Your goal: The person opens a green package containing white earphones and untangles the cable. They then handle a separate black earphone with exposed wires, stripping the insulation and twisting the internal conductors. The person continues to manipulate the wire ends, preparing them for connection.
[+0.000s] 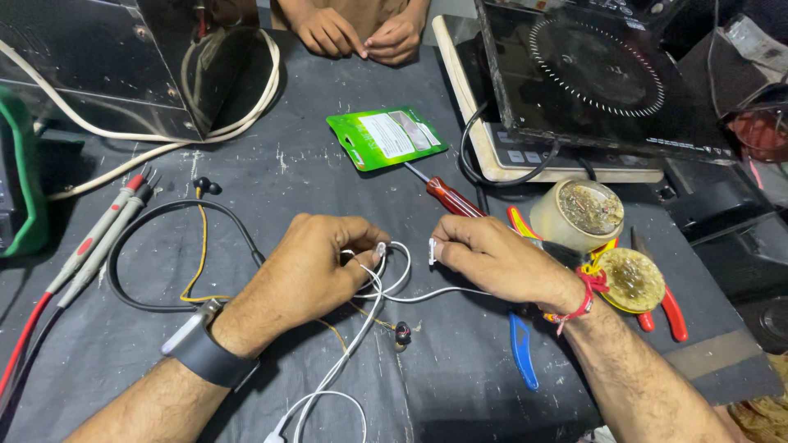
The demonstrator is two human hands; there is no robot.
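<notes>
My left hand (pixel 316 267) is closed around a white earphone cable (pixel 353 344), pinching it near a small white piece at the thumb tip. My right hand (pixel 492 258) grips the other stretch of the same white cable, holding a small white plug end between thumb and forefinger. The cable loops between both hands and trails toward the bottom edge. A small black earbud (pixel 402 333) on thin yellowish wires lies just below the hands on the dark mat (pixel 271 176).
A red-handled screwdriver (pixel 450 197), green packet (pixel 386 138), round paste tin (pixel 579 213) with its lid (pixel 630 280), red and blue pliers, multimeter probes (pixel 103 230), a black neckband cable (pixel 176 213), induction cooktops (pixel 599 74) and another person's hands (pixel 361 34) surround the work.
</notes>
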